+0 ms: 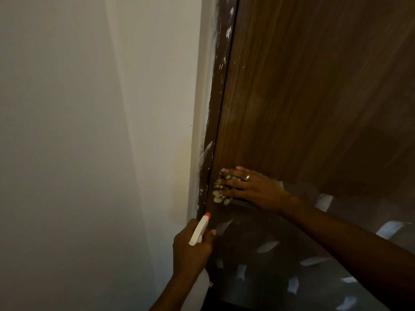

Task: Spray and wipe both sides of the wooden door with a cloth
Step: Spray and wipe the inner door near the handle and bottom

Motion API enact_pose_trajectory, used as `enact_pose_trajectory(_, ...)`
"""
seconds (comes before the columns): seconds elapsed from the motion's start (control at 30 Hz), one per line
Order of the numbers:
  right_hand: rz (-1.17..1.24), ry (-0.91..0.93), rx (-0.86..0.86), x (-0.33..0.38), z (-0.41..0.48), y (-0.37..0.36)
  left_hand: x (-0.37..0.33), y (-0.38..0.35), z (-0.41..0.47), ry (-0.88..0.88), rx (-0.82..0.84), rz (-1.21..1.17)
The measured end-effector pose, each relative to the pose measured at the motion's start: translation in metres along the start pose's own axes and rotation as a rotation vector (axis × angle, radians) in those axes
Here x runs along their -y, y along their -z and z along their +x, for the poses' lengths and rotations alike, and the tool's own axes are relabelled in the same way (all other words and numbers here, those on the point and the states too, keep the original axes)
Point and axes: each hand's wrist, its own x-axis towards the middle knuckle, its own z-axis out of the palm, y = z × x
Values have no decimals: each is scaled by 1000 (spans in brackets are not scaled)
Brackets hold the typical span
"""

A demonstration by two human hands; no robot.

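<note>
Against the lower part of a brown wooden door (303,97), close to its left edge, the person's right hand (253,187) lies flat with fingers straight and spread, pressing a nubby beige-and-dark cloth (221,191) onto the wood. Only the part of the cloth beyond the fingertips shows; the rest is hidden under the palm. A ring (247,177) sits on one finger.

Below and to the left, the left hand (193,250) is curled tight around the neck of a white spray bottle (198,232). Its orange-red nozzle (207,214) points up toward the seam between the door and the frame, just under the cloth. The bottle's body is mostly hidden behind the hand and wrist.

The dark door frame (215,108) runs beside the door, streaked and flecked with white paint. A plain white wall (89,131) fills the left side. Under the right hand, the door's bottom section is a shiny dark panel (269,254) showing pale, blurred reflections.
</note>
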Motion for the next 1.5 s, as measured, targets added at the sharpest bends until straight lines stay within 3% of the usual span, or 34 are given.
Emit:
enact_pose_trajectory(0.2,-123,-9,33,1,0,-5,-3,-2,0,35,25,-9)
enact_pose_trajectory(0.6,47,-400,229,49,75,26,-14,-24,2,122,-18,-19)
enact_pose_trajectory(0.8,154,-558,-11,34,4,23,-22,-7,2,93,-38,-60)
enact_pose_trajectory(1.0,226,-724,4,32,29,36,-25,-1,-1,26,-64,-52)
enact_pose_trajectory(1.23,200,-676,-49,30,37,34,-22,0,-1,19,-37,-40)
enact_pose_trajectory(1.5,243,-955,-83,49,4,28,-23,3,-3,26,-16,-39)
